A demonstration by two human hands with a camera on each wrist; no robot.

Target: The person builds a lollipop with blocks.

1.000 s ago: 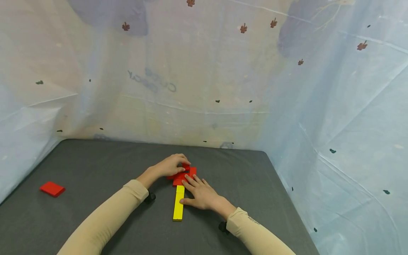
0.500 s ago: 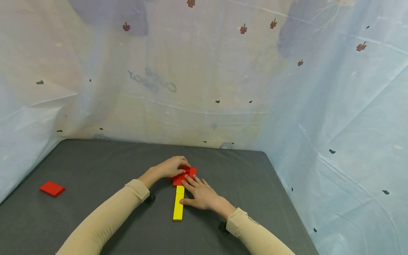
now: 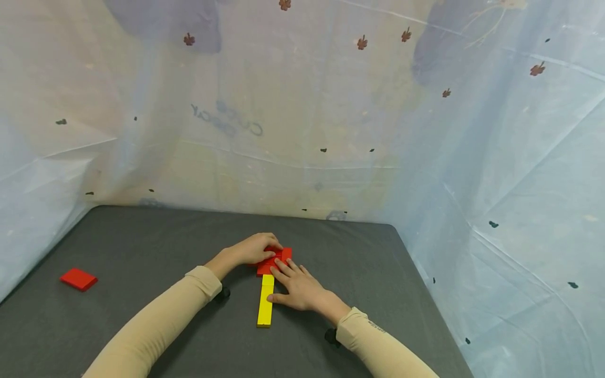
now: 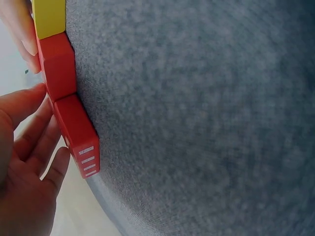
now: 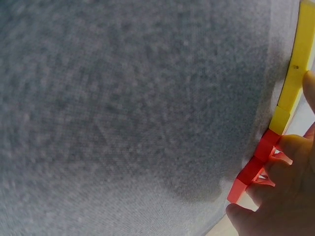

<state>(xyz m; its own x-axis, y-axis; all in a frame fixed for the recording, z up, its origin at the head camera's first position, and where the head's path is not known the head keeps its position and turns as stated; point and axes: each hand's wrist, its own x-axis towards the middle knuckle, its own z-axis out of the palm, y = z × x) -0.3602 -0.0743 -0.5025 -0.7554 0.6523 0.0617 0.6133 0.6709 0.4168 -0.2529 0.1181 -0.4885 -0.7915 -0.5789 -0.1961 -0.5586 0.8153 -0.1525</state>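
Flat red blocks (image 3: 266,270) lie together on the dark grey cloth, with a strip of yellow blocks (image 3: 264,310) running from them toward me. My left hand (image 3: 254,249) is at the far left of the red group, its curled fingers and thumb holding a red block that the hand mostly hides. The left wrist view shows a red block (image 4: 78,125) with white stripes on its end beside the fingers. My right hand (image 3: 302,290) lies spread, fingertips on the red blocks and thumb by the yellow strip. In the right wrist view its fingers touch the red blocks (image 5: 252,169).
A separate red block (image 3: 79,279) lies at the left of the grey table (image 3: 156,247). A pale patterned plastic sheet (image 3: 293,131) hangs behind the table and along its right side. Both forearms reach in from the front.
My left hand has moved slightly down toward me, and the dark gap among the red blocks is now closed. The right hand stays in place.
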